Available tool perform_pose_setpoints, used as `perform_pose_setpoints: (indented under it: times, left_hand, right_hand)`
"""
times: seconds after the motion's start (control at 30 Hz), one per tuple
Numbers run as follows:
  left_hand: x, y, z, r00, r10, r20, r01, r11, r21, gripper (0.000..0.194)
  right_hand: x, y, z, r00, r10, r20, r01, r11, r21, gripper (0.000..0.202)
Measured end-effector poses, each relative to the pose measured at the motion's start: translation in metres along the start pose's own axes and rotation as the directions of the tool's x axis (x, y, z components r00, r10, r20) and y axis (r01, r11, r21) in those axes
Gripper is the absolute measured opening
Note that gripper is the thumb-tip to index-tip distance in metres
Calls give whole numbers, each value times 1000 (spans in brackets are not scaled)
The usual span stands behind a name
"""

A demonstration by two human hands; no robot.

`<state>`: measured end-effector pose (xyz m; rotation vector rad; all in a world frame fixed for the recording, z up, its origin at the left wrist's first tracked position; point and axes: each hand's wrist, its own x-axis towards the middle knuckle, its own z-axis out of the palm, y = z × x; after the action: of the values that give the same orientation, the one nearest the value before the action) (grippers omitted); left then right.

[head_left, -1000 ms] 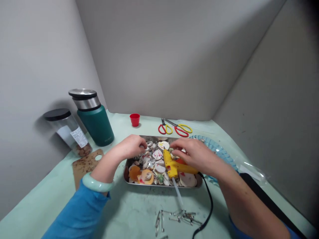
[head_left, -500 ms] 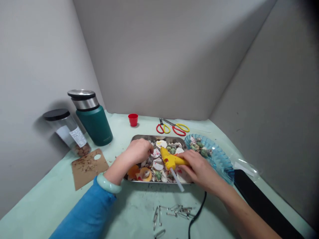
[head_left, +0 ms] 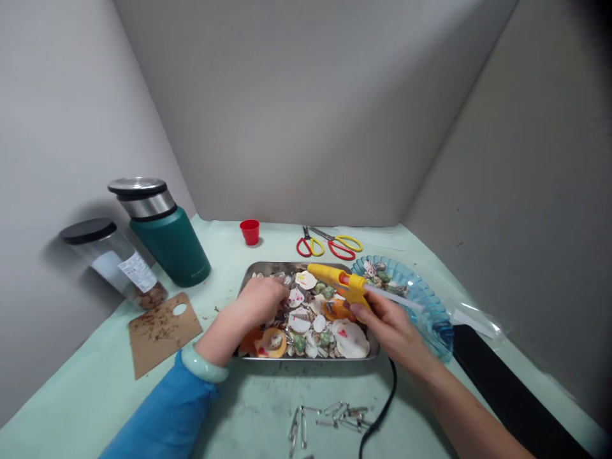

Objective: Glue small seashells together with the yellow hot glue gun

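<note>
A metal tray (head_left: 306,359) full of shells and small decorated pieces lies in the middle of the table. Over its left part is my left hand (head_left: 262,299), fingers bent down among the shells; its fingertips are hidden, so any held item cannot be made out. My right hand (head_left: 389,322) grips a yellow glue gun (head_left: 351,287) by its handle above the tray's right side, nozzle pointing left and a clear glue stick out of its back. A white shell with a red heart (head_left: 351,339) lies below the gun.
Safety pins (head_left: 342,415) and a black cord (head_left: 382,414) lie in front. A blue dish (head_left: 423,306) with shells is right; scissors (head_left: 342,245) and a red cup (head_left: 250,232) stand behind. Left are a green bottle (head_left: 172,245), a jar (head_left: 117,261) and a brown board (head_left: 165,335).
My right hand has turned the glue gun, so its nozzle and stick now lie more level and higher. My left hand has shifted slightly left and down. The view has moved a little.
</note>
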<state>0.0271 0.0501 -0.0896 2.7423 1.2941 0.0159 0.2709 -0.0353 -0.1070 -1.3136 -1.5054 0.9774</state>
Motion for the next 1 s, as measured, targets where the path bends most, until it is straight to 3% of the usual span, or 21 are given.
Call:
perform_pose_setpoints:
  times: [0.23, 0.43, 0.57, 0.67, 0.73, 0.8, 0.87, 1.0]
  left_hand:
    - [-3, -1, -1, 1000, -6, -13, 6, 1000, -8, 20]
    - [-7, 1, -6, 997, -13, -71, 3, 991, -136, 15]
    - [-10, 8, -22, 988, -22, -153, -27, 950, -311, 15]
    - [-11, 17, -35, 978, -48, -205, -50, 893, -447, 17]
    - [-13, 25, -43, 967, -88, -239, -77, 795, -602, 14]
    - [-16, 34, -51, 954, -157, -254, -123, 568, -814, 10]
    - [-19, 41, -59, 942, -219, -253, -156, 380, -912, 10]
    - [-24, 49, -69, 922, -298, -246, -172, 253, -952, 11]
  right_hand:
    - [0, -4, 1, 1000, 3, -14, -2, 998, 69, 33]
    - [-2, -2, 1, 1000, -6, 0, 6, 991, 131, 21]
    - [1, -8, 9, 999, -15, -37, 29, 911, 412, 20]
    - [6, -26, 19, 997, -34, -76, 70, 828, 556, 20]
    - [10, -42, 25, 991, -64, -122, 120, 835, 537, 22]
    - [15, -59, 30, 976, -111, -189, 188, 867, 462, 20]
    - [19, -73, 34, 955, -164, -245, 251, 888, 385, 18]
    - [28, -87, 38, 949, -142, -281, 240, 904, 354, 24]
